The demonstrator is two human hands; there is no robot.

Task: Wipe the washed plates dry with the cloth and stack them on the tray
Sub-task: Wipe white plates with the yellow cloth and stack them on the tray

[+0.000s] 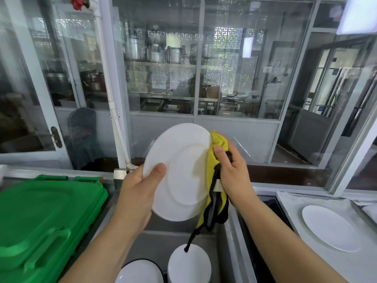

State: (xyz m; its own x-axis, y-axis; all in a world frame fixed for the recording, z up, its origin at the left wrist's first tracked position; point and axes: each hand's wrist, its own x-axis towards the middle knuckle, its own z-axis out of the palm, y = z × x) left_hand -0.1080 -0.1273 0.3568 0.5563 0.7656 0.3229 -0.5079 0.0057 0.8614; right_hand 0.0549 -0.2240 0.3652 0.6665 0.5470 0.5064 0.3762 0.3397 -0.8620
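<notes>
Drying is the step I read here, with one plate in the air and the cloth on it. From the head view, my left hand (142,186) grips the white plate (179,172) by its lower left rim, thumb curled over the front face, holding it tilted up towards me above the sink (183,237). My right hand (230,170) is closed round the bunched yellow cloth (216,152), pinching it against the plate's right rim; the cloth's black-edged tail hangs down towards the basin. In the sink, at the bottom of the view, sit more white plates (188,262), presumably still to be dried, one of them dark-rimmed. To the right, one plate (330,227) already lies flat on the lined tray (289,201), so I judge the job early. A green lidded bin (40,217) stands on the left.

Next I would expect to sweep the cloth across the face and back, then carry this plate right and set it onto the one on the tray.
</notes>
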